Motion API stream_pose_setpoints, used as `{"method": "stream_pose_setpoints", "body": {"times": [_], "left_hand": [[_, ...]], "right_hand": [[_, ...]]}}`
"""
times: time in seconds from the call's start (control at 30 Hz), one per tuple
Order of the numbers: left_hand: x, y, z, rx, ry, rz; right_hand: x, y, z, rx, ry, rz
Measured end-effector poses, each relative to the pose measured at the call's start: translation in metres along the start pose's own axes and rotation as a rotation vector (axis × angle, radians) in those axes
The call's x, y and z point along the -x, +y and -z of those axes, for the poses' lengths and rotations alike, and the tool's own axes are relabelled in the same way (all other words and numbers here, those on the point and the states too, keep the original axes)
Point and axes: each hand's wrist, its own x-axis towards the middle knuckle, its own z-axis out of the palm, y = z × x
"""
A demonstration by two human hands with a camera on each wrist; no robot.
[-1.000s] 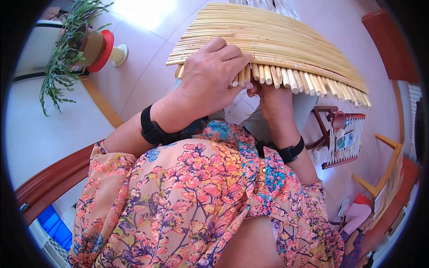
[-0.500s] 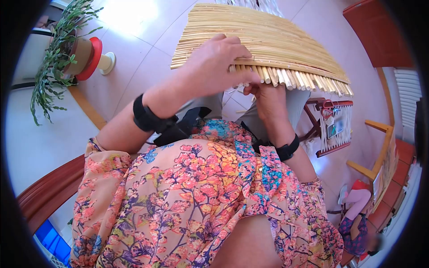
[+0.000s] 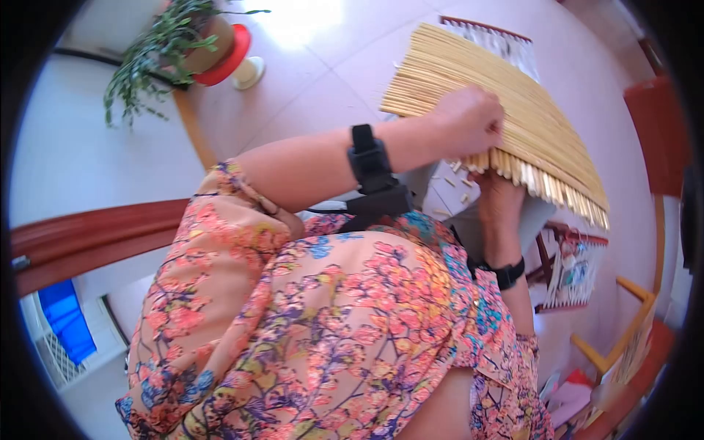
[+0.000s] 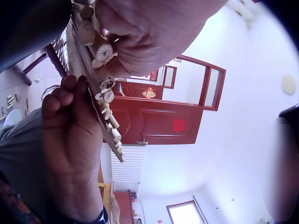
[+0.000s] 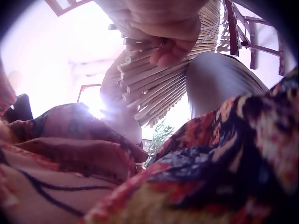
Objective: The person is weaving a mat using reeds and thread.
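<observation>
WHILE BOTH HANDS ARE AT ITS NEAR EDGE, THE STALK MAT SPREADS OUT BEYOND THE LAP

As the head view records, the stalk mat (image 3: 506, 81) lies ahead of the person, its near edge above grey trousers (image 3: 473, 229). Its upper face is seen broadly in that view alone. The left hand (image 3: 469, 121) is over the mat near that edge, fingers curled; the right hand (image 3: 502, 202) is below, its fingers mostly hidden by the mat.

The left wrist view shows the mat nearly edge-on, with pale stalk ends (image 4: 103, 53) just beside the left hand. It also reveals right fingertips against the underside and a thin dark strand (image 4: 50, 87) beside them, neither legible from above. The right wrist view confirms the right fingers are curled beneath the stalks. What either hand may have pinched cannot be told.

Short cut pieces (image 3: 466, 196) lie on the floor in the head view. A potted plant (image 3: 158, 62) appears there with its red saucer (image 3: 226, 59); the right wrist view catches only green fronds. Only the left wrist view makes out red emblems on a door (image 4: 154, 122), with a white radiator (image 4: 126, 163) nearby.
</observation>
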Motion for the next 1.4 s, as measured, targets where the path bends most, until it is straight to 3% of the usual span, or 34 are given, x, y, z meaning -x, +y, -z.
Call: {"method": "stream_pose_setpoints", "body": {"times": [0.07,0.17,0.3,0.5,0.7,0.77,0.8,0.87,0.97,1.0,1.13,1.2,1.33,1.4], "left_hand": [[0.003,-0.001,-0.004,-0.069,0.093,-0.119],[0.008,-0.002,-0.004,-0.055,0.070,-0.100],[0.012,-0.001,-0.008,-0.064,0.173,-0.253],[0.007,0.002,-0.003,-0.061,0.178,-0.244],[0.009,0.005,-0.001,-0.048,0.172,-0.196],[0.007,0.003,0.003,0.014,0.124,-0.166],[0.006,0.002,0.005,0.071,0.080,-0.138],[0.010,0.001,0.009,0.056,0.063,-0.139],[0.011,0.000,0.010,0.051,0.028,-0.103],[0.012,0.000,0.009,0.057,0.022,-0.080],[0.014,0.000,0.008,0.048,0.036,-0.108],[0.013,0.000,0.010,0.059,0.029,-0.094],[0.012,0.002,0.014,0.077,-0.023,-0.045],[0.012,0.002,0.016,0.147,-0.042,-0.024]], "right_hand": [[0.002,0.001,-0.001,-0.002,-0.020,-0.019],[0.003,0.008,0.000,0.122,0.045,0.032],[0.000,0.018,0.009,0.173,0.020,0.019],[-0.005,0.007,-0.003,-0.006,-0.011,0.052],[-0.003,0.007,0.001,0.273,-0.034,0.094],[-0.003,0.008,0.003,0.653,-0.053,0.289],[-0.003,0.007,0.001,0.653,-0.050,0.290],[-0.001,0.004,-0.005,0.291,-0.030,0.081],[0.001,0.008,-0.001,0.438,-0.162,0.072],[0.002,0.013,-0.005,0.099,-0.136,0.027],[0.004,0.016,0.000,0.395,-0.139,0.152],[0.007,0.002,-0.011,0.290,-0.062,0.077],[0.004,0.011,-0.005,0.271,-0.082,0.098],[0.002,0.014,-0.004,-0.018,-0.066,0.076]]}}
